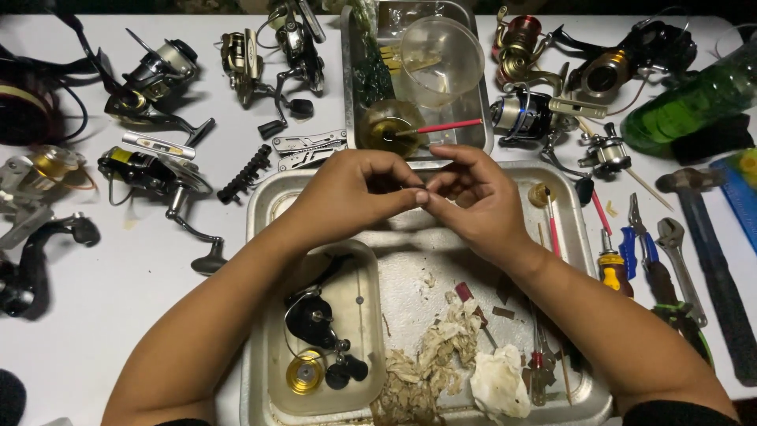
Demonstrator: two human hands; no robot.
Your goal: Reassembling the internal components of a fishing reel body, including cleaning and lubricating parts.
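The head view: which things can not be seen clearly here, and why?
- The small part pinched between the left hand and the right hand: the fingers cover it, kind unclear.
- Reel at the left edge: cut off by the frame.
- Green bottle: upper right edge cuts it.
- Parts in the clear tub: left forearm hides some.

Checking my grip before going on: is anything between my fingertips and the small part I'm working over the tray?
Nothing visible. The left hand and right hand meet fingertip to fingertip above the metal tray, pinching a tiny part too small to identify.
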